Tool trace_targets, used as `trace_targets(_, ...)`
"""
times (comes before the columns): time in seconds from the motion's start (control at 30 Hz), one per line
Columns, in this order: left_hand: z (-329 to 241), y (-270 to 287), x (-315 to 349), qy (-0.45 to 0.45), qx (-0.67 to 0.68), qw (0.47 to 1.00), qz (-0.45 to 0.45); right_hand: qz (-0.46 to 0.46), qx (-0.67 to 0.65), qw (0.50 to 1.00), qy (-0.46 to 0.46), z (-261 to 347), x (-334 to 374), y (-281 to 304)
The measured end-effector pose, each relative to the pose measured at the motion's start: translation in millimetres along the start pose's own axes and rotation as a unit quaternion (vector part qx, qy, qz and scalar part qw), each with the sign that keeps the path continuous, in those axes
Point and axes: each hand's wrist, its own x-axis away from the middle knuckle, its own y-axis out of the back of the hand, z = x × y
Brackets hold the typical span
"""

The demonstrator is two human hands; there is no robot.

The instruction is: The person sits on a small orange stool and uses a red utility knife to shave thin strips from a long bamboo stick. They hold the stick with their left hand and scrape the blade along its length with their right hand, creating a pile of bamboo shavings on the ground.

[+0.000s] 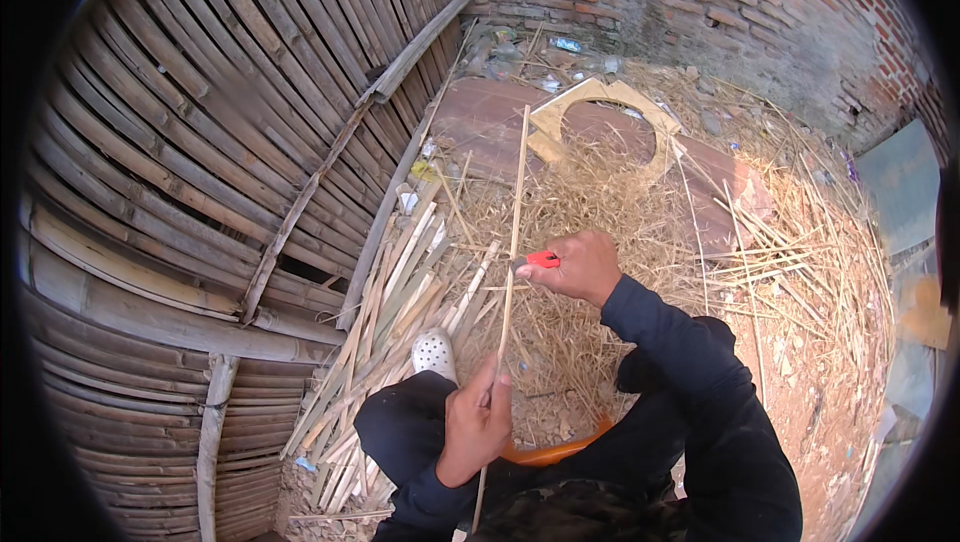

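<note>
A long, thin bamboo strip stands up in front of me, tilted slightly. My left hand is closed round its lower part, and its bottom end runs down past my lap. Higher up, my right hand grips a knife by its red handle. The short dark blade lies against the strip's right side, mostly hidden at this angle. Thin curled bamboo shavings cover the ground beyond my hands.
Split bamboo slats are piled at my left, along a bamboo-slat wall. A yellowish board with a round cutout lies ahead, before a brick wall. More thin strips lie right. My white clog touches the slats.
</note>
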Motion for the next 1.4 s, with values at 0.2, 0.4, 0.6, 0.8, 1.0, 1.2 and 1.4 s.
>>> trace_targets(0.2,-2,2,5,0.0,0.027,1.0,0.005,0.037,-0.015,0.999,0.032,20,19,5)
trace_targets(0.4,-11,5,8,-0.023,0.017,0.999,0.033,0.01,-0.017,1.0,0.022,0,-2,8)
trace_targets(0.6,-6,8,10,-0.043,-0.014,0.998,0.041,-0.064,0.007,0.998,-0.006,-22,-18,3)
trace_targets(0.8,-6,10,14,-0.029,0.005,0.997,0.072,-0.091,0.022,0.995,-0.039,-44,-30,13)
trace_targets(1.0,-3,12,18,-0.031,0.01,0.994,0.102,-0.08,0.085,0.991,-0.067,-71,-38,12)
trace_targets(1.2,-7,14,21,-0.042,-0.031,0.989,0.14,-0.076,0.114,0.98,-0.146,-104,-46,26)
trace_targets(1.4,-16,16,19,-0.087,-0.08,0.982,0.15,-0.111,0.125,0.966,-0.196,-127,-45,29)
